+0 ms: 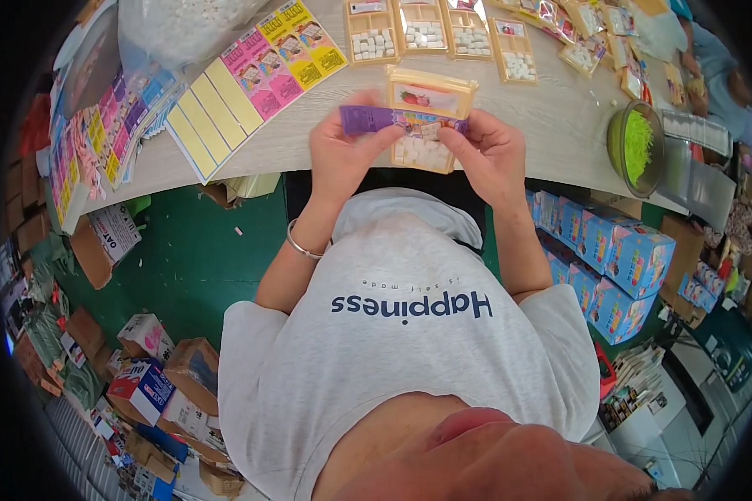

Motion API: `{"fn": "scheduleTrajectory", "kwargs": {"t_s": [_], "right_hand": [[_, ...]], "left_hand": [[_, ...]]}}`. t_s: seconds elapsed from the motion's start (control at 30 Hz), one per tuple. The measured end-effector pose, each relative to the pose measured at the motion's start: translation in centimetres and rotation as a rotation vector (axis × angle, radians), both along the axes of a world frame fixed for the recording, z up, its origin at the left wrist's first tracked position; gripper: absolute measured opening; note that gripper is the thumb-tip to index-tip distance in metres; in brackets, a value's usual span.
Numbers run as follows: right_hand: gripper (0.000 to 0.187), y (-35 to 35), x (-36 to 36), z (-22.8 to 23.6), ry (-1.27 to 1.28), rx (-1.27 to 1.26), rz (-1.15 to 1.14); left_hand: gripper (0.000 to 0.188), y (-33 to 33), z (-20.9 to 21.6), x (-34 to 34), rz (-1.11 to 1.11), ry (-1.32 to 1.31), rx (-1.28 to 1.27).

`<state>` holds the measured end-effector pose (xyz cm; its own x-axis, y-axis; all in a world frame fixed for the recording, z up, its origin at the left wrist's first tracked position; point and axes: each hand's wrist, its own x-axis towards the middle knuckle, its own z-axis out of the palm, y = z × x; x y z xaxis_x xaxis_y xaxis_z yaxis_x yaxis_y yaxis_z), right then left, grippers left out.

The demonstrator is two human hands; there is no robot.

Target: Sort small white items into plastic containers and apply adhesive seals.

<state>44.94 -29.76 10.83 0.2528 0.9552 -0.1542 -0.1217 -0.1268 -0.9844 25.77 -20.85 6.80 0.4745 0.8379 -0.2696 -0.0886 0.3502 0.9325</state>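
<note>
Over the table's near edge, both my hands hold a small cream plastic case (422,155) with white cube-like pieces in its lower part. A purple printed label strip (364,119) runs across its middle and sticks out past the left side. My left hand (340,154) is closed, pinching the strip near the case's left edge. My right hand (495,157) is closed round the case's right side, its thumb pressing on the label. A raised upper part (426,93) of the case shows a red fruit picture. The fingers behind the case are hidden.
A sticker sheet (217,113) with pink and yellow labels and several bare strips lies left of my hands. Filled cases (373,42) stand in a row beyond. A bowl of green shreds (637,146) sits at right. Blue boxes (635,250) are stacked below the table.
</note>
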Motion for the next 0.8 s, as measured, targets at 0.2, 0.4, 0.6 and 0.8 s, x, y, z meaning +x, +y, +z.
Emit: {"fn": "scheduleTrajectory", "kwargs": {"t_s": [0.2,0.4,0.6,0.8], "right_hand": [[0.023,-0.2,-0.7,-0.6,-0.154,0.16,-0.068],[0.013,0.4,-1.0,-0.1,-0.228,0.38,0.149],[0.019,1.6,1.1,-0.6,-0.587,0.689,0.296],[0.015,2.7,0.8,-1.2,-0.548,0.701,0.264]], "left_hand": [[0.05,-1.9,2.9,-2.1,0.234,0.34,0.883],[0.035,-1.3,2.0,-1.5,0.206,0.075,0.972],[0.021,0.2,2.9,-1.7,-0.118,0.005,1.049],[0.022,1.3,2.2,-0.6,-0.106,-0.059,0.986]]}}
